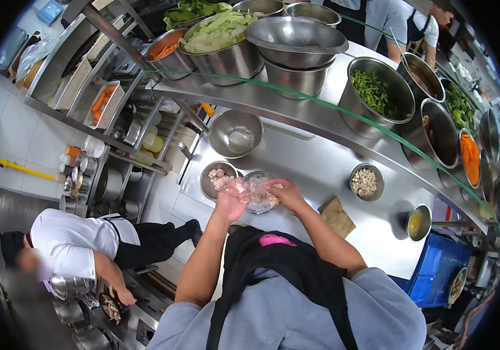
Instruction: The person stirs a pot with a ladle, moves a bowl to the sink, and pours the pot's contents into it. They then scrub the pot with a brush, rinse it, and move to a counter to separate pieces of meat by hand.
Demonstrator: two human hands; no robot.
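Observation:
My left hand [232,199] is over the rim of a metal bowl, with pale pink raw meat [239,188] in its fingers. My right hand [285,195] pinches what looks like a clear plastic bag [259,185], which spreads between both hands over a second metal bowl [256,209]. Plastic and fingers partly hide that bowl's contents. Just left of my left hand stands a metal bowl [204,182] with more chunks of raw meat [221,177] in it.
A large metal bowl [235,134] stands behind. On the steel table [314,157] are a bowl of chopped pale food [365,182], a brown cloth-like square [337,217] and a bowl of yellow liquid [418,222]. A glass-edged shelf with vegetable pots [378,90] overhangs. A co-worker [81,239] works left.

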